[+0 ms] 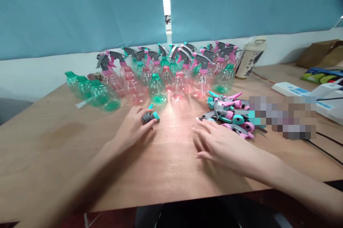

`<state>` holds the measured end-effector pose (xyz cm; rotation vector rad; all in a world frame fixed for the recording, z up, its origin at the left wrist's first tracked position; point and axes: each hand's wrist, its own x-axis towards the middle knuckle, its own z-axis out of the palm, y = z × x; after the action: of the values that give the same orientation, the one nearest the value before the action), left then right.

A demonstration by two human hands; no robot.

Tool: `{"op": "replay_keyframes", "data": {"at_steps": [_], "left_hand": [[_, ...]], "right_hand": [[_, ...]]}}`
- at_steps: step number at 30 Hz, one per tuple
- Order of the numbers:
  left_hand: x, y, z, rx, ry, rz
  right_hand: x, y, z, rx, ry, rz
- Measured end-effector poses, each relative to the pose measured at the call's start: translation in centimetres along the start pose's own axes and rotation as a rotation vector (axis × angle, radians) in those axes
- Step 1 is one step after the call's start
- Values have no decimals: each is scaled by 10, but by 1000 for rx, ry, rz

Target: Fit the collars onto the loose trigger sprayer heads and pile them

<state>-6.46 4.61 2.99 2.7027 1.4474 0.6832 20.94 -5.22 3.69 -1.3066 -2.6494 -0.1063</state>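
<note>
My left hand (135, 124) is closed around a grey and teal spray trigger head (154, 116), its teal collar facing right. My right hand (210, 137) holds nothing; its fingers are apart just above the table, beside a pile of loose trigger heads (229, 115) in grey, pink and teal. Beyond my hands stand clear bottles without heads, among them a green bottle (157, 90) and a pink bottle (179, 89). Behind them are several bottles with trigger heads fitted, such as a pink spray bottle (201, 78).
Several green bottles (99, 94) stand or lean at the left, a white tube (83, 103) near them. At the back right is a printed cup (249, 58). White power strips (292, 89) with black cables and a cardboard box (318, 53) occupy the right side. A pixelated patch hides part of the table.
</note>
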Motion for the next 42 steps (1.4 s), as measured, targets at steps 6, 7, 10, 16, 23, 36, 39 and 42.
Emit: {"op": "replay_keyframes", "data": {"at_steps": [6, 7, 10, 16, 23, 36, 39, 42], "left_hand": [[18, 9, 14, 6, -88, -13], [18, 9, 14, -12, -92, -19], [12, 14, 10, -94, -107, -14], [-6, 45, 14, -321, -102, 49], [-13, 46, 39, -482, -68, 160], [-20, 56, 27, -364, 43, 211], [-22, 59, 25, -395, 102, 129], [-22, 60, 25, -422, 92, 76]], "right_hand": [[51, -7, 45, 425, 78, -125], [54, -6, 53, 429, 86, -133], [57, -2, 65, 445, 96, -154], [52, 9, 62, 459, 129, -143], [42, 21, 66, 441, 177, -81], [34, 8, 57, 783, 375, 49], [30, 5, 56, 801, 491, 101], [27, 2, 57, 779, 481, 53]]}}
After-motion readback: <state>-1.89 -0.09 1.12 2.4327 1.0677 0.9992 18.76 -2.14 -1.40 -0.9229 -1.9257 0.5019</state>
